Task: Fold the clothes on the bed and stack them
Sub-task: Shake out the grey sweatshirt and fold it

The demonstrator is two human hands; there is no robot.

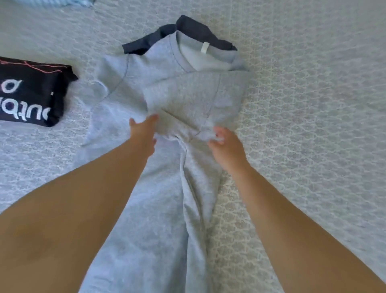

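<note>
A light grey shirt (167, 94) lies spread on the bed, collar at the far end, its right side and sleeve folded in over the middle. My left hand (144, 133) lies on the shirt's middle with straight fingers touching the folded sleeve's edge. To its right, my right hand (226, 146) has curled fingers pinching the bunched grey fabric at the lower end of the folded part. A dark navy garment (188, 27) peeks out from under the shirt's collar. A folded black shirt with white lettering (31, 92) sits at the left.
The bed cover (313, 104) is pale grey with a lattice pattern and stretches wide to the right. A striped light blue fabric (69, 2) shows at the top left edge.
</note>
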